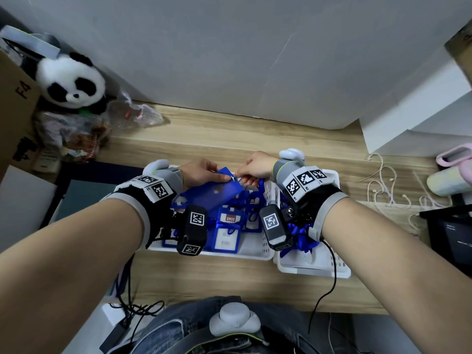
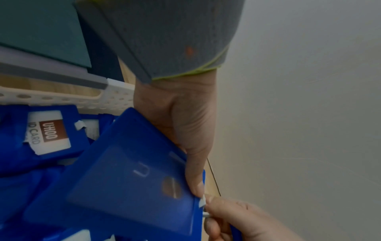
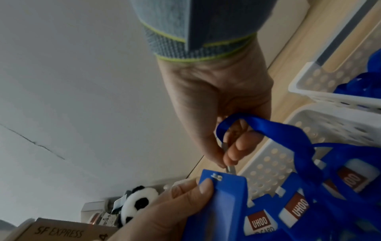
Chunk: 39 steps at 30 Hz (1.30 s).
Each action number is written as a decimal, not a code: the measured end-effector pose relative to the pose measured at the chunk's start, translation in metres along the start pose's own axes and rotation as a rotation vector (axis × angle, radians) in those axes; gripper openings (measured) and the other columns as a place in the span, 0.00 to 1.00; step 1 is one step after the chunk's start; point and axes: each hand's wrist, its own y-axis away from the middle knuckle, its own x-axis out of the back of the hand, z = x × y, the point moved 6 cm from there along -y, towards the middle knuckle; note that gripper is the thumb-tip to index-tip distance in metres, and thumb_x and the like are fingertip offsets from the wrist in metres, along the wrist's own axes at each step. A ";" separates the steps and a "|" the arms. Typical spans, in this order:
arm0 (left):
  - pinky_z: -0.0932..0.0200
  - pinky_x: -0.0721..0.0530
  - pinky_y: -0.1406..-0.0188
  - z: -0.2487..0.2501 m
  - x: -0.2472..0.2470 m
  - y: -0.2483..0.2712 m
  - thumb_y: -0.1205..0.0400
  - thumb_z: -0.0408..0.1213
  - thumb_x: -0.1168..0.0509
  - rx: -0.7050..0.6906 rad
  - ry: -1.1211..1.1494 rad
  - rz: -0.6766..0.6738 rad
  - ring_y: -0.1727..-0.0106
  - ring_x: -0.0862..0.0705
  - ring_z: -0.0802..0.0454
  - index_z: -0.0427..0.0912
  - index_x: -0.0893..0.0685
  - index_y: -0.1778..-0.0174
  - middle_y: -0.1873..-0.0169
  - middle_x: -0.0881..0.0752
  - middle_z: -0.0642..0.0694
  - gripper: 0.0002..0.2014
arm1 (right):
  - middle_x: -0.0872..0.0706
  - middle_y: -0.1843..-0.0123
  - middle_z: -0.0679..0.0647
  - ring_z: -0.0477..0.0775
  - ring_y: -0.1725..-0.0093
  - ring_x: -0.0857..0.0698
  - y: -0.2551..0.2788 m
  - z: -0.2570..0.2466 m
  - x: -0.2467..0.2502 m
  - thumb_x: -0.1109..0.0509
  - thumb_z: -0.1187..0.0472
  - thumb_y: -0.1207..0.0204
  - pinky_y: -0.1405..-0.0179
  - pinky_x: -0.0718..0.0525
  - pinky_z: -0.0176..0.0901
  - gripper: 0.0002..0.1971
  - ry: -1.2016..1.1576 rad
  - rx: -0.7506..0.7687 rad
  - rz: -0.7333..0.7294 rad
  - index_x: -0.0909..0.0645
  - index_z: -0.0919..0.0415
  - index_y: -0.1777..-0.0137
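Observation:
My left hand (image 1: 204, 172) grips a blue card holder (image 1: 219, 192) by its top edge, thumb on its face, above a white basket (image 1: 252, 252). The holder (image 2: 132, 184) fills the left wrist view, with the left hand (image 2: 185, 130) along its edge. My right hand (image 1: 251, 169) pinches the metal clip (image 3: 230, 168) of a blue lanyard (image 3: 268, 128) at the slot in the holder (image 3: 222, 199) top. The lanyard ribbon loops over the right hand (image 3: 224, 114) fingers and trails down into the basket.
The white basket holds several more blue card holders (image 1: 227, 231) with white inserts. A second white basket (image 1: 314, 267) with blue lanyards stands to its right. A panda plush (image 1: 74, 83) and cardboard box (image 1: 15, 106) sit at far left, white cables (image 1: 388, 182) at right.

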 end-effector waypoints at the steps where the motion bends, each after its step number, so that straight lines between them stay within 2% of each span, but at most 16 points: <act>1: 0.63 0.17 0.72 0.000 0.001 -0.001 0.22 0.38 0.29 -0.001 0.017 0.014 0.71 0.15 0.54 0.43 0.14 0.62 0.69 0.12 0.47 0.04 | 0.19 0.81 0.52 0.43 0.85 0.24 0.000 -0.001 0.000 0.32 0.68 0.24 0.85 0.25 0.31 0.12 -0.007 0.018 0.014 0.24 0.64 0.69; 4: 0.61 0.16 0.68 0.001 0.003 -0.005 0.21 0.36 0.31 -0.008 0.162 0.057 0.70 0.16 0.52 0.44 0.18 0.59 0.65 0.14 0.43 0.03 | 0.21 0.74 0.55 0.46 0.81 0.22 -0.001 -0.004 0.006 0.33 0.69 0.23 0.84 0.23 0.30 0.11 -0.001 0.120 0.137 0.26 0.62 0.67; 7: 0.62 0.16 0.71 0.005 0.007 -0.005 0.20 0.35 0.33 0.000 0.275 0.107 0.75 0.16 0.55 0.47 0.22 0.61 0.69 0.14 0.45 0.06 | 0.21 0.71 0.55 0.47 0.78 0.19 -0.004 0.004 0.007 0.34 0.67 0.22 0.83 0.20 0.31 0.09 -0.040 0.103 0.152 0.27 0.62 0.63; 9: 0.56 0.15 0.63 0.006 0.009 -0.007 0.19 0.34 0.34 -0.003 0.306 0.119 0.72 0.16 0.53 0.48 0.23 0.62 0.65 0.15 0.44 0.07 | 0.19 0.67 0.56 0.49 0.75 0.18 -0.006 0.011 0.007 0.36 0.67 0.20 0.84 0.20 0.32 0.08 -0.117 0.038 0.132 0.29 0.63 0.61; 11: 0.49 0.16 0.54 0.005 0.012 -0.007 0.19 0.33 0.34 -0.001 0.321 0.143 0.68 0.17 0.49 0.48 0.22 0.60 0.60 0.16 0.41 0.06 | 0.19 0.65 0.56 0.46 0.79 0.18 -0.007 0.013 0.008 0.38 0.68 0.18 0.86 0.21 0.32 0.10 -0.237 0.022 0.135 0.31 0.61 0.62; 12: 0.47 0.16 0.53 0.005 0.013 -0.006 0.18 0.33 0.35 0.003 0.313 0.160 0.67 0.17 0.48 0.49 0.21 0.57 0.58 0.16 0.40 0.05 | 0.19 0.65 0.57 0.44 0.82 0.18 -0.007 0.012 0.008 0.40 0.69 0.18 0.86 0.22 0.32 0.10 -0.299 0.033 0.129 0.31 0.61 0.61; 15: 0.50 0.13 0.62 0.004 0.017 -0.005 0.17 0.33 0.37 0.012 0.231 0.222 0.69 0.15 0.48 0.52 0.22 0.43 0.60 0.15 0.40 0.10 | 0.23 0.67 0.56 0.45 0.82 0.24 -0.004 0.008 0.010 0.46 0.68 0.15 0.86 0.28 0.30 0.11 -0.440 0.073 0.101 0.26 0.60 0.57; 18: 0.50 0.14 0.62 0.003 0.017 -0.003 0.16 0.33 0.39 0.030 0.190 0.239 0.66 0.15 0.46 0.55 0.25 0.38 0.62 0.15 0.41 0.14 | 0.29 0.70 0.52 0.47 0.75 0.34 -0.003 0.007 0.011 0.47 0.62 0.14 0.84 0.34 0.32 0.13 -0.498 0.073 0.095 0.22 0.56 0.56; 21: 0.55 0.17 0.66 0.003 0.017 -0.004 0.16 0.33 0.40 0.028 0.184 0.254 0.66 0.17 0.49 0.52 0.25 0.35 0.63 0.16 0.43 0.15 | 0.31 0.71 0.51 0.46 0.75 0.37 -0.004 0.007 0.011 0.44 0.53 0.15 0.83 0.36 0.33 0.13 -0.516 0.047 0.110 0.22 0.57 0.56; 23: 0.55 0.18 0.67 0.003 0.021 -0.006 0.15 0.31 0.41 0.023 0.208 0.282 0.66 0.18 0.51 0.47 0.25 0.33 0.64 0.18 0.44 0.15 | 0.31 0.69 0.50 0.46 0.75 0.36 -0.004 0.007 0.010 0.40 0.50 0.17 0.85 0.36 0.31 0.12 -0.508 0.048 0.112 0.21 0.58 0.50; 27: 0.56 0.15 0.67 0.007 0.024 -0.007 0.16 0.26 0.43 0.002 0.292 0.275 0.64 0.19 0.53 0.41 0.27 0.30 0.62 0.19 0.46 0.17 | 0.29 0.66 0.50 0.45 0.74 0.36 -0.006 0.011 0.009 0.33 0.54 0.21 0.86 0.37 0.29 0.18 -0.469 0.051 0.124 0.22 0.65 0.37; 31: 0.58 0.15 0.70 0.006 0.025 -0.008 0.16 0.26 0.41 0.013 0.303 0.292 0.63 0.19 0.53 0.41 0.28 0.31 0.59 0.18 0.44 0.18 | 0.24 0.67 0.52 0.43 0.79 0.32 -0.013 0.015 0.012 0.31 0.60 0.21 0.86 0.36 0.29 0.07 -0.501 0.063 0.165 0.21 0.63 0.48; 33: 0.57 0.17 0.68 0.002 0.028 -0.011 0.17 0.27 0.39 0.028 0.309 0.327 0.63 0.18 0.52 0.38 0.27 0.30 0.51 0.16 0.40 0.18 | 0.19 0.66 0.53 0.40 0.83 0.26 -0.017 0.019 0.016 0.33 0.64 0.21 0.86 0.32 0.29 0.11 -0.490 0.044 0.192 0.22 0.67 0.41; 35: 0.56 0.17 0.67 0.000 0.030 -0.013 0.16 0.29 0.39 0.033 0.304 0.351 0.63 0.18 0.52 0.35 0.26 0.31 0.49 0.18 0.38 0.17 | 0.16 0.63 0.54 0.39 0.83 0.20 -0.015 0.016 0.023 0.36 0.67 0.19 0.84 0.27 0.28 0.13 -0.490 0.048 0.187 0.24 0.71 0.37; 37: 0.55 0.15 0.67 -0.002 0.032 -0.014 0.16 0.29 0.39 0.039 0.277 0.360 0.66 0.16 0.52 0.37 0.24 0.32 0.51 0.17 0.39 0.16 | 0.13 0.64 0.54 0.40 0.80 0.17 -0.009 -0.001 0.036 0.39 0.66 0.17 0.79 0.24 0.28 0.08 -0.527 0.117 0.186 0.22 0.69 0.44; 39: 0.59 0.14 0.74 -0.001 0.033 -0.012 0.16 0.28 0.41 0.033 0.261 0.350 0.75 0.15 0.55 0.45 0.23 0.36 0.58 0.16 0.42 0.14 | 0.12 0.71 0.50 0.42 0.79 0.16 0.001 -0.027 0.058 0.43 0.62 0.15 0.77 0.24 0.29 0.10 -0.624 0.210 0.223 0.25 0.63 0.56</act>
